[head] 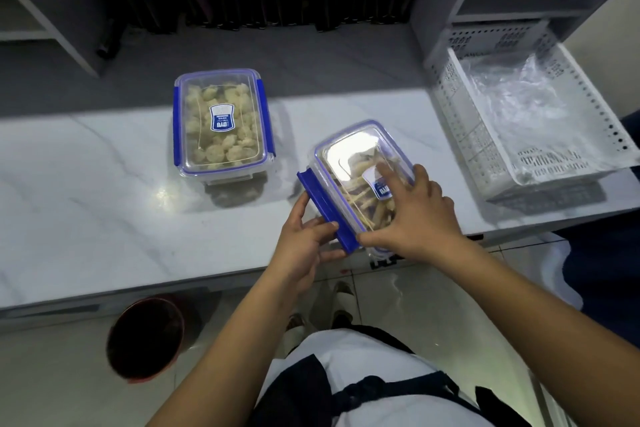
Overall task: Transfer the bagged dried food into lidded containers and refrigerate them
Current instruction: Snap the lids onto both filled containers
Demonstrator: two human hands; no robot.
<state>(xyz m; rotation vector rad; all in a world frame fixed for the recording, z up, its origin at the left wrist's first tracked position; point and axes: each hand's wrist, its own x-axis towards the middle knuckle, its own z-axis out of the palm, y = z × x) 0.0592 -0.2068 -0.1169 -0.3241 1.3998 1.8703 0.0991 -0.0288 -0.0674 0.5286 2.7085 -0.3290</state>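
1. Red-rimmed bin [145, 340] sits on the floor, under the marble counter [86, 184].
2. A sealed container [221, 125] of pale dried pieces stands on the counter, its clips down.
3. The left hand [304, 246] pinches the blue side clip [327, 210], thumb over it.
4. The second container [360, 180], near the counter's front edge, looks light, rigid and slick; best held by its sides.
5. The right hand [415, 215] presses the lid with spread fingers.
6. A white basket [485, 156] holds crumpled empty bags [526, 107].
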